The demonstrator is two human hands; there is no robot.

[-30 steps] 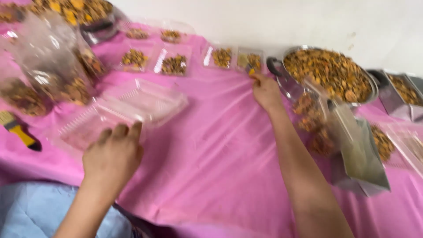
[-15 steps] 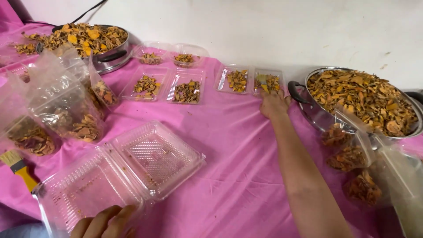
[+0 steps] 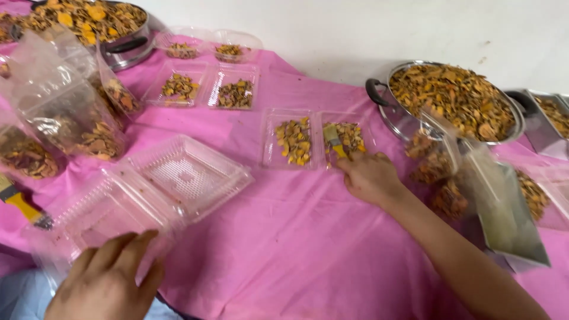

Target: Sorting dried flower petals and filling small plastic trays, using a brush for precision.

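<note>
My left hand (image 3: 106, 281) rests flat on the near edge of an open, empty clear plastic clamshell box (image 3: 160, 189) on the pink tablecloth (image 3: 284, 237). My right hand (image 3: 370, 175) reaches forward and grips the yellow handle of a small brush (image 3: 333, 141). The brush lies over an open clear box (image 3: 317, 137) that holds yellow and orange dried pieces in both halves.
A steel pot (image 3: 453, 98) full of orange dried pieces stands at the right, with filled clear boxes and a metal scoop (image 3: 504, 207) in front of it. Another pot (image 3: 101, 21) stands far left. Filled boxes (image 3: 204, 86) and bags (image 3: 59, 118) line the back; a second brush (image 3: 24, 204) lies left.
The view has dropped and shifted right. My right hand pulled back from the far boxes and now holds the brush. My left hand stays at the empty box's near edge.
</note>
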